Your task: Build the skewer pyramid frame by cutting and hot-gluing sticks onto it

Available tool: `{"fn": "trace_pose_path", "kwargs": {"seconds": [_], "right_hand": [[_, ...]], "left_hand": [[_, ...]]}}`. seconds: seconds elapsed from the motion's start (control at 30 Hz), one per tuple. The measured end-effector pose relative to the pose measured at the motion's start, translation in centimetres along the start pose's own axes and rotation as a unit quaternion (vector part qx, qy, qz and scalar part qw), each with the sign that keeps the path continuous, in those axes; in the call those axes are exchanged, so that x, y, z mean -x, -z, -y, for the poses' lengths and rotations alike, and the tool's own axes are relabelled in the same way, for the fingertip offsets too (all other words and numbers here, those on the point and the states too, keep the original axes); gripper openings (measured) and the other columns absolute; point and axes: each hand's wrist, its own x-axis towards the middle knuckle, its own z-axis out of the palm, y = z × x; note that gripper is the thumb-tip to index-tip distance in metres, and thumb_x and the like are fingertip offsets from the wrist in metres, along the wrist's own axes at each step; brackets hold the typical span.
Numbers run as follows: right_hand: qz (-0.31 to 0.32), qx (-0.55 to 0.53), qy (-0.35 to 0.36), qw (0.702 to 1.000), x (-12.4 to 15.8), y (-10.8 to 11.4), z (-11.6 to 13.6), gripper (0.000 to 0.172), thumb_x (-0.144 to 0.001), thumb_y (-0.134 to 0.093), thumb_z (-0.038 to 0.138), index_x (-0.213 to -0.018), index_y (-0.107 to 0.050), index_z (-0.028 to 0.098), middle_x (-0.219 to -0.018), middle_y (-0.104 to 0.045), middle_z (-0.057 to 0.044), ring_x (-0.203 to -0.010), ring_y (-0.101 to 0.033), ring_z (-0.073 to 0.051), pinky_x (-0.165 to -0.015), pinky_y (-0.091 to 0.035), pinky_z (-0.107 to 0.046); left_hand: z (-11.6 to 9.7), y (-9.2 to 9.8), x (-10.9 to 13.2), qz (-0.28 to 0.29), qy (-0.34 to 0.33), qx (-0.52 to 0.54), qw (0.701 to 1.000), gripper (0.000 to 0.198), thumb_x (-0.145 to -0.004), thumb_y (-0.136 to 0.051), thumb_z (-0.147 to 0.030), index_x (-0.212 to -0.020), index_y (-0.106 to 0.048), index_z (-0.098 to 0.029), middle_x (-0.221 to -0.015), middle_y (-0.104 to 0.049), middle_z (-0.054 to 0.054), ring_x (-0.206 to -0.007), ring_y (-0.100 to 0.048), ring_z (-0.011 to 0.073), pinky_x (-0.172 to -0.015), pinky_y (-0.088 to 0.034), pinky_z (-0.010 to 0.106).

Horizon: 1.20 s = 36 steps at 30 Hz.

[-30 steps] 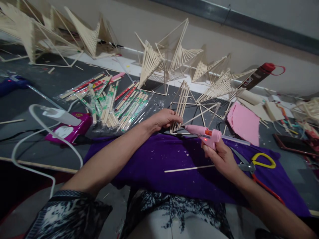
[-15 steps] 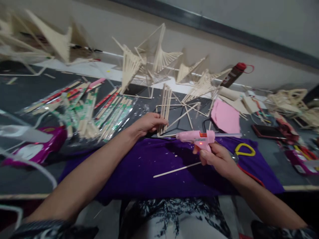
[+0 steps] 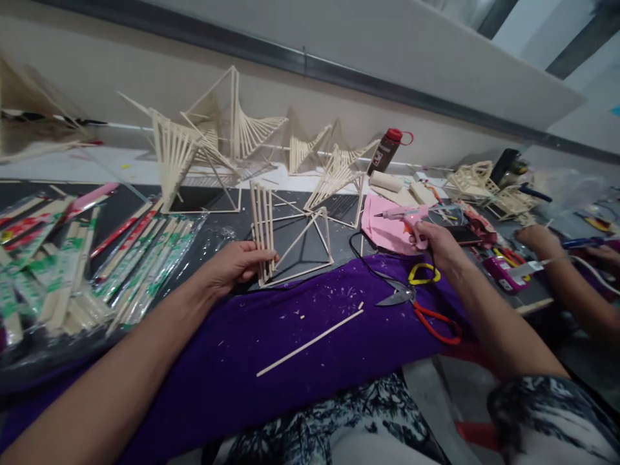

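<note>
My left hand (image 3: 245,261) pinches the lower end of a row of thin sticks on a wooden stick frame (image 3: 295,274). The frame stands at the back edge of a purple cloth (image 3: 290,329). Over a pink sheet (image 3: 380,239), my right hand (image 3: 438,245) is closed round the handle of a pink glue gun (image 3: 400,212), its nozzle pointing left. A loose stick (image 3: 310,343) lies on the cloth, with a short offcut near its right end. Scissors (image 3: 407,294) with one yellow and one red handle lie below my right hand.
Packets of sticks (image 3: 145,258) lie at left. Finished stick models (image 3: 179,155) line the wall, beside a dark bottle (image 3: 385,152) with a red cap. At right are a magenta box (image 3: 504,274) with a plug and another person's hands (image 3: 537,239).
My right hand has carried the glue gun away from the frame, right and back to the pink sheet. My left hand keeps hold of the frame. The view has turned right.
</note>
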Motion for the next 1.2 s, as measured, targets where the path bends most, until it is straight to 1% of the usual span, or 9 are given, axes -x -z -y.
{"fn": "trace_pose_path", "kwargs": {"seconds": [0.1,0.3,0.4,0.47,0.6,0.7,0.9,1.1,1.2], "right_hand": [[0.007,0.02,-0.014,1.0,-1.7,0.5,-1.0,0.017,-0.075,-0.054,0.031,-0.078,-0.057,0.014,-0.061,-0.06,-0.003,-0.046,-0.053,-0.009,-0.044,-0.047,-0.02],[0.019,0.106,-0.011,0.994,-4.2,1.1,-1.9,0.013,-0.069,-0.053,0.024,-0.073,-0.059,0.013,-0.066,-0.063,-0.006,-0.05,-0.055,-0.011,-0.046,-0.046,-0.022],[-0.015,0.185,0.011,0.983,-5.2,1.5,-2.1,0.014,-0.068,-0.054,0.026,-0.067,-0.06,0.014,-0.061,-0.06,-0.003,-0.047,-0.049,-0.01,-0.045,-0.041,-0.022],[-0.049,0.243,0.034,0.968,-5.5,1.7,-2.4,0.017,-0.067,-0.056,0.029,-0.069,-0.063,0.013,-0.061,-0.06,-0.002,-0.049,-0.048,-0.011,-0.047,-0.039,-0.023],[-0.108,0.341,0.091,0.93,-4.7,2.3,-2.8,0.031,-0.07,-0.057,0.034,-0.091,-0.067,0.015,-0.081,-0.066,-0.005,-0.071,-0.057,-0.018,-0.066,-0.042,-0.029],[-0.129,0.397,0.136,0.899,-3.3,2.7,-3.4,0.037,-0.072,-0.058,0.037,-0.102,-0.065,0.017,-0.1,-0.065,-0.008,-0.086,-0.058,-0.021,-0.077,-0.041,-0.033],[-0.096,0.553,0.254,0.788,-1.5,3.3,-4.6,0.032,-0.081,-0.052,0.035,-0.103,-0.065,0.015,-0.095,-0.067,-0.01,-0.084,-0.061,-0.019,-0.073,-0.045,-0.029],[-0.085,0.603,0.324,0.724,-1.3,4.2,-5.8,0.028,-0.087,-0.048,0.036,-0.093,-0.068,0.017,-0.099,-0.067,-0.01,-0.085,-0.062,-0.02,-0.07,-0.044,-0.029],[-0.081,0.6,0.345,0.717,-1.4,4.7,-6.4,0.026,-0.086,-0.051,0.036,-0.093,-0.068,0.017,-0.098,-0.068,-0.013,-0.087,-0.062,-0.022,-0.069,-0.043,-0.031]], "left_hand": [[-0.1,0.0,-0.1,-0.009,0.006,-0.007,1.0,0.032,-0.065,-0.071,-0.036,-0.079,-0.066,-0.008,-0.051,-0.054,0.0,-0.031,-0.026,0.0004,-0.033,-0.011,0.015],[-0.1,0.0,-0.1,-0.003,0.012,0.001,1.0,0.032,-0.065,-0.071,-0.038,-0.078,-0.067,-0.009,-0.053,-0.057,0.001,-0.031,-0.027,0.0,-0.033,-0.011,0.016],[-0.1,0.0,0.1,0.001,0.01,0.004,1.0,0.032,-0.067,-0.071,-0.038,-0.078,-0.067,-0.009,-0.052,-0.057,0.002,-0.031,-0.027,-0.0002,-0.034,-0.012,0.015],[-0.1,0.0,0.1,0.0,0.01,0.005,1.0,0.032,-0.067,-0.07,-0.038,-0.077,-0.067,-0.009,-0.05,-0.056,0.001,-0.031,-0.027,-0.0002,-0.035,-0.013,0.015],[0.0,0.1,0.1,0.0,0.015,0.007,1.0,0.032,-0.067,-0.07,-0.039,-0.076,-0.067,-0.009,-0.045,-0.05,-0.002,-0.031,-0.025,0.0002,-0.035,-0.012,0.016],[0.0,0.1,0.0,0.0,0.014,0.003,1.0,0.033,-0.067,-0.071,-0.039,-0.077,-0.066,-0.009,-0.047,-0.051,-0.001,-0.032,-0.026,0.0001,-0.035,-0.011,0.016],[-0.1,-0.1,0.1,0.001,0.009,0.003,1.0,0.03,-0.068,-0.07,-0.038,-0.077,-0.066,-0.01,-0.049,-0.053,-0.001,-0.032,-0.025,0.0008,-0.034,-0.012,0.017],[0.1,-0.4,0.4,-0.003,-0.016,0.0,1.0,0.029,-0.066,-0.07,-0.035,-0.076,-0.065,-0.009,-0.05,-0.051,-0.001,-0.033,-0.027,0.0012,-0.035,-0.012,0.018],[0.1,-0.6,0.8,-0.01,-0.013,0.011,1.0,0.028,-0.063,-0.072,-0.035,-0.071,-0.063,-0.009,-0.045,-0.046,-0.004,-0.033,-0.027,0.0012,-0.035,-0.012,0.018]]}}
